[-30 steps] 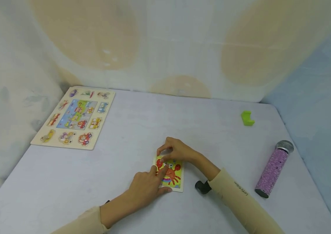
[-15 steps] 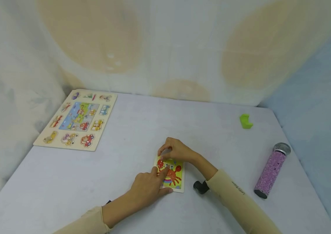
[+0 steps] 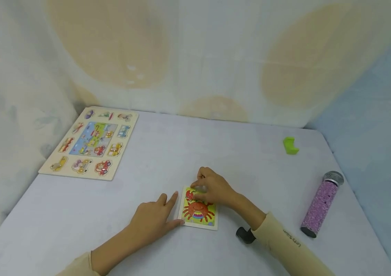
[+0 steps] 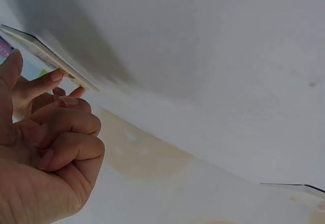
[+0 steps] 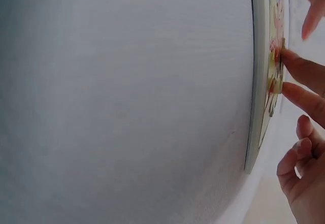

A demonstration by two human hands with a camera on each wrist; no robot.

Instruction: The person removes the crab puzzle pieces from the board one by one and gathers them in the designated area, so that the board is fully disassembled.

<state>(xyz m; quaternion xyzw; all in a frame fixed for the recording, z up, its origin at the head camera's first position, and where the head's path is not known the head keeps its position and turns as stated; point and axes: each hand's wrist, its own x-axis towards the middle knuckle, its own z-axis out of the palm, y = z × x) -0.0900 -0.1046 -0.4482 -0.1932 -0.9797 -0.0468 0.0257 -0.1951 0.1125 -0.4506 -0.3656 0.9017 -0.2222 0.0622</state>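
Observation:
A small crab jigsaw puzzle in a pale frame lies flat on the white table, showing a red crab on yellow. At its upper part my right hand pinches a puzzle piece between thumb and index finger; in the right wrist view this piece sits tilted, raised a little from the board. The other right fingers are bent, clear of the picture. My left hand is beside the puzzle's left edge, index finger stretched out, thumb tip at the lower left corner. Its remaining fingers are curled with nothing in them.
A large wooden vehicle puzzle board lies at the back left. On the right are a purple glittery microphone and a light green U-shaped block. Fabric walls enclose the table's back and sides.
My left hand has lifted off the crab picture and moved left to its edge. The right hand has shifted slightly down and right, still at the upper pieces.

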